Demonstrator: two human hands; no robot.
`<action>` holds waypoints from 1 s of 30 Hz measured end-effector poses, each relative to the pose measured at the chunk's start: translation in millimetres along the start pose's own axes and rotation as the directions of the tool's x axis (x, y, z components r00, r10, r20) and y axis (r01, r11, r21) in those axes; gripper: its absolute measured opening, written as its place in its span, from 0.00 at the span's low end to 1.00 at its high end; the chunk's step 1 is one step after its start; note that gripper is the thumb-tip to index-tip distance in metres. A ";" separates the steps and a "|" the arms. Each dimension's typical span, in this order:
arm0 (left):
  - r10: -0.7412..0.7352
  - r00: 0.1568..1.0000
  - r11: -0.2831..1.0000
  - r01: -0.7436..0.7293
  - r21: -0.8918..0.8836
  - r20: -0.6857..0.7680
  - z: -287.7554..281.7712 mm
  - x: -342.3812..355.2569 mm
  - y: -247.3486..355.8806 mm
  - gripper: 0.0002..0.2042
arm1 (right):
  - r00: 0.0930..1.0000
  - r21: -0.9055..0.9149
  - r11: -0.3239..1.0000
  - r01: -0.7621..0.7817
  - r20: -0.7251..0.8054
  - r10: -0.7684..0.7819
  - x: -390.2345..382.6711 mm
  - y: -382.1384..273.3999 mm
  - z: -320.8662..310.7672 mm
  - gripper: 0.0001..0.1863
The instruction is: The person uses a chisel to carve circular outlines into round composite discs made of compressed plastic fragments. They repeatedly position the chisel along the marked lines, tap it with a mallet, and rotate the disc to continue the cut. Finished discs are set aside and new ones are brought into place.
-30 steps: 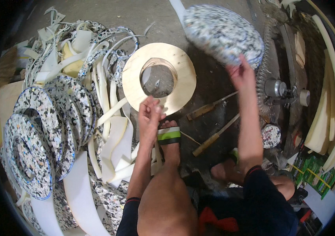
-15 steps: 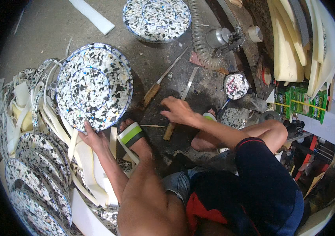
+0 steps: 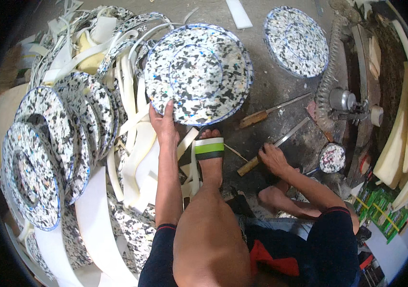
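Observation:
A thick round foam disc [image 3: 197,74], speckled black and white with blue-marked edges and a blue inner circle, is held tilted at the upper middle. My left hand [image 3: 164,125] grips its lower left edge, thumb on top and the other fingers partly hidden. Down on the floor at right lies a knife [image 3: 292,132] with a long narrow blade and a wooden handle. My right hand [image 3: 275,160] has its curled fingers closed on it where handle meets blade. A second wooden-handled tool [image 3: 255,118] with a slim pointed blade lies just beyond.
Speckled foam rings [image 3: 46,131] are stacked at left beside a heap of white offcut strips [image 3: 134,158]. Another marked disc [image 3: 296,42] lies far right. A coiled hose [image 3: 326,91] leads to a metal spray gun [image 3: 343,100]. Green packets [image 3: 382,210] lie at right.
My right hand has come down from above the floor onto the knife. The left hand still holds the disc. The whole view has swung leftward.

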State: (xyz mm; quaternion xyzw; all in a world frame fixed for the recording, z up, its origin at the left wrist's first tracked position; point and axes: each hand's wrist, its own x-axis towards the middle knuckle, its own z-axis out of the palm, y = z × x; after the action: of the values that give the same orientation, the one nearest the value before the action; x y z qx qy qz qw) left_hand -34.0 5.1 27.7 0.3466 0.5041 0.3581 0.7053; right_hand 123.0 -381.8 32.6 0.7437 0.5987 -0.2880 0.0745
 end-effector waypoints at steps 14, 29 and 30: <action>-0.071 0.997 0.995 0.073 0.075 -0.020 -13.7 3.5 5.2 0.33 | 0.989 0.231 0.969 -0.085 -0.099 0.110 23.4 -3.7 -35.5 0.28; -0.145 0.984 0.985 0.133 0.114 0.106 -52.0 27.3 34.4 0.33 | 0.990 -0.168 0.983 -0.077 -0.131 0.055 104.9 55.6 -82.4 0.24; -0.168 0.980 0.981 0.155 0.116 0.104 -52.4 25.8 37.0 0.33 | 0.979 -0.147 0.988 -0.054 -0.204 0.023 99.4 55.3 -90.4 0.25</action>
State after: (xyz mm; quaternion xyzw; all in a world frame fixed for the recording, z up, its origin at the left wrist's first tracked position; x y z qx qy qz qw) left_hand -84.0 52.5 34.0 0.3617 0.5082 0.2518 0.7399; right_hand 216.9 -271.4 42.6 0.7727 0.6088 -0.1632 0.0755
